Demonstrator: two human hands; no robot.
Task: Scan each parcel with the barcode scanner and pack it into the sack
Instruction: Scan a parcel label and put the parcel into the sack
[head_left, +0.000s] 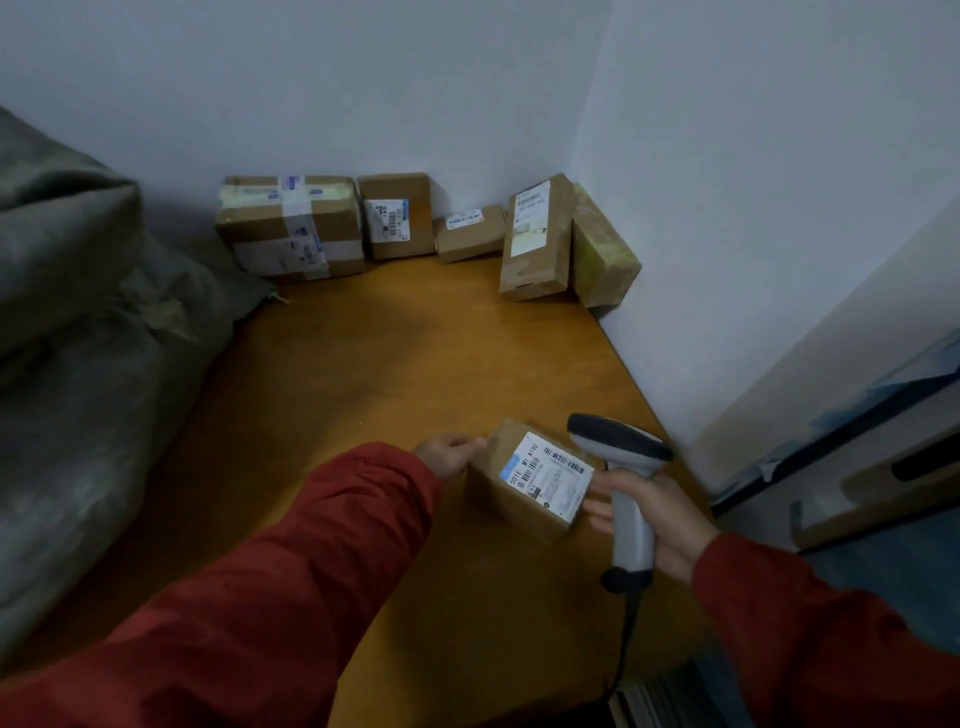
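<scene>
Head view: left hand (449, 457) curled on the far edge of a small labelled parcel (530, 480), low over the wooden table (363, 364). Right hand (660, 514) wrapped round the barcode scanner (618, 439) handle, with the scanner head just beside the label. Grey sack (78, 338) slumped at left, with five more parcels (291, 226) along the back wall.

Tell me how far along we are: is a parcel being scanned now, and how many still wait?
Done: the sack lies bulging at the left, so some may be packed; its contents are hidden. In hand: the left hand holds a small parcel, label up, while the right hand holds the barcode scanner beside it. Left: five more parcels stand on the table by the wall.
</scene>
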